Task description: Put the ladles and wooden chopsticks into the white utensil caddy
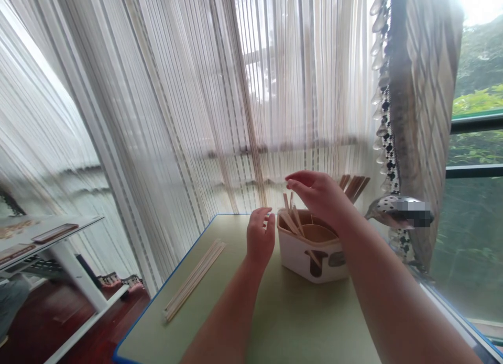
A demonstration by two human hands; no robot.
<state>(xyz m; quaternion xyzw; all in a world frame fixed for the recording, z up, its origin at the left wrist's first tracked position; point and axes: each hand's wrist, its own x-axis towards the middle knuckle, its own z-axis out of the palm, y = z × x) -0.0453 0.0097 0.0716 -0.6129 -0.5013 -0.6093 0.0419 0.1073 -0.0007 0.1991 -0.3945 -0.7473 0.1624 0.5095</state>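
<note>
A pale utensil holder (296, 264) with a brown inside stands on the table, with several light wooden chopsticks (297, 221) leaning in its near left part. My right hand (316, 194) hovers over the holder, its thumb and fingers curved just above the chopstick tops. I see nothing between its fingertips. Left of the holder, my left hand (261, 233) is raised with fingers loosely bent and apart, holding nothing. A bundle of long thin chopsticks (195, 280), seemingly in a clear wrapper, lies on the left of the table. My right forearm hides part of the holder.
Darker brown chopsticks (354, 187) and a metal slotted spoon (387, 208) rise behind my right arm. The green tabletop (291, 322) has a blue edge. Sheer striped curtains (188, 118) hang behind it. Another table (88, 222) with trays stands at the left.
</note>
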